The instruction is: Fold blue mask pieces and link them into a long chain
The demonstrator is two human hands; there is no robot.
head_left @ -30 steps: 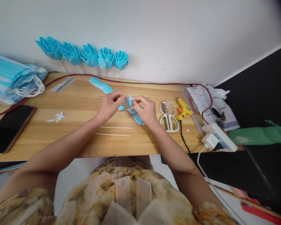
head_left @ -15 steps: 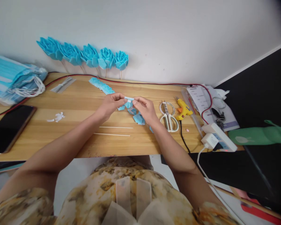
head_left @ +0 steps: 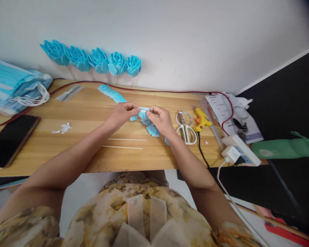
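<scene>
Between both hands, above the wooden table, is a small piece of blue fabric with a white strip along it. My left hand pinches its left end between thumb and fingers. At the right end, my right hand grips it the same way. Just below and under the hands lie several loose folded blue pieces, partly hidden by my right hand and wrist. A row of overlapping blue pieces stretches away behind my left hand. Two thin wooden sticks lie in front, near the table's edge.
Blue fabric flowers on sticks lean against the wall. White scissors, a yellow glue gun and a power strip lie to the right. At left are a phone, white scraps and bagged blue masks.
The blue fabric piece is held slightly more to the right and spread a bit wider between my fingers. My hands have barely shifted; everything else looks the same.
</scene>
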